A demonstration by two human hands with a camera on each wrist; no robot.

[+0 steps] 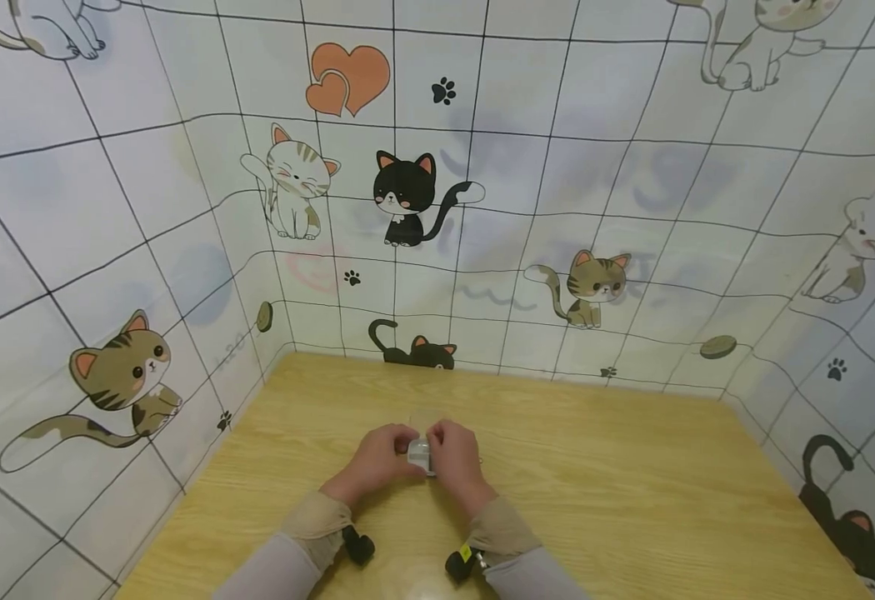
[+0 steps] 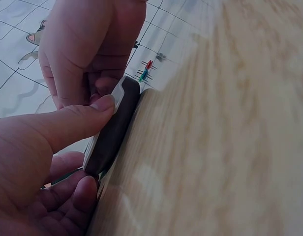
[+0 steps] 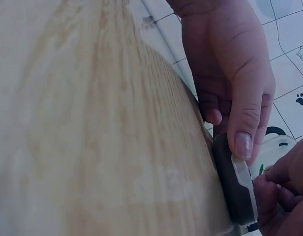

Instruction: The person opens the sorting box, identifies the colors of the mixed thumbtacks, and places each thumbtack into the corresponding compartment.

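Observation:
Low over the wooden table, my left hand [image 1: 380, 458] holds a small flat case [image 1: 419, 456], pale on its face with a dark body. In the left wrist view the left thumb [image 2: 100, 104] presses the pale face, with the other fingers around the lower end of the dark body [image 2: 112, 132]. My right hand [image 1: 456, 458] covers the case's right side. Its curled fingertips [image 3: 268, 189] meet at the case's pale edge; what exactly they pinch there is partly hidden. A tiny green thing [image 3: 261, 169] shows beside those fingertips, too small to make out.
On the wooden table [image 1: 602, 483], past the right hand, lie tiny red and teal pieces [image 2: 145, 71] with thin dark lines across them. A cat-print sheet [image 1: 497, 208] hangs around the table's back and sides. Dark wrist devices [image 1: 358, 546] hang under both forearms.

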